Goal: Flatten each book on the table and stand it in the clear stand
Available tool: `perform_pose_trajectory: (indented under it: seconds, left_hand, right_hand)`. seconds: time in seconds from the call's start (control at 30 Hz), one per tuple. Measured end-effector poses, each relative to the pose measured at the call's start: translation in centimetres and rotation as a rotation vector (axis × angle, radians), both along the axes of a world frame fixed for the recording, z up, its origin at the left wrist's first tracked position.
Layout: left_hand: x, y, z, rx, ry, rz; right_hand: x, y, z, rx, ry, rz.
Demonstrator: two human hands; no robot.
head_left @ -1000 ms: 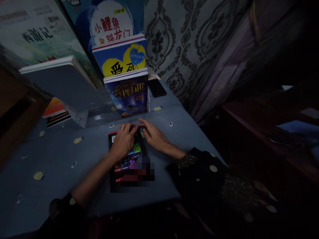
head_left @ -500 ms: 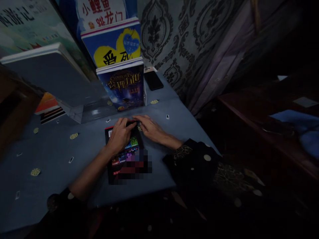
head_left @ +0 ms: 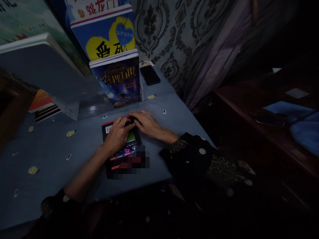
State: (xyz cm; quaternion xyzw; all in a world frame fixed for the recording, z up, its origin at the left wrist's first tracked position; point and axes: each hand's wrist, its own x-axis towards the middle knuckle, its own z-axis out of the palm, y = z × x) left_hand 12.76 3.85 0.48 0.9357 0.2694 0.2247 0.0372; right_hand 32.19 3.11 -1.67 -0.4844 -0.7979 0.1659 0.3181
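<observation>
A flat black package (head_left: pixel 109 166) with a red top edge, a white barcode and small coloured pictures lies on the blue tablecloth. I cannot tell whether it is a box or a book, and its lower right is blurred out. Across its upper half rests my left hand (head_left: pixel 118 132), fingers bent toward the top right corner. My right hand (head_left: pixel 147 124) comes in from the right, its fingers closed at that same corner. The fingertips of both hands nearly meet there and hide the spot they grip.
Behind the hands, a clear stand (head_left: pixel 94 109) holds several books, the front one dark blue (head_left: pixel 122 83). A black phone (head_left: pixel 150 75) lies by the patterned wall. Flat yellow pieces (head_left: pixel 33 170) and small white tags dot the tablecloth (head_left: pixel 84 159), whose edge drops off at right.
The view has shifted a little, so everything sits slightly higher and further left. My right fingers have come slightly closer to my left ones at the package's corner. The package stays flat.
</observation>
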Motion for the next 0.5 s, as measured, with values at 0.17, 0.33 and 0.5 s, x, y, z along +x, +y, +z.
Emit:
perform_pose_trajectory:
  seconds: [0.17,0.33,0.5]
  left_hand:
    - [0.0,-0.7,0.4,-0.004,0.004,-0.038]
    - [-0.1,-1.5,0.6,-0.020,0.045,-0.062]
    - [-0.3,-2.9,0.9,-0.033,0.065,-0.072]
  right_hand:
    - [0.1,0.0,-0.1,-0.002,-0.017,-0.006]
    - [0.3,0.0,-0.2,-0.015,-0.011,-0.006]
    - [0.3,-0.2,0.1,-0.023,-0.015,0.001]
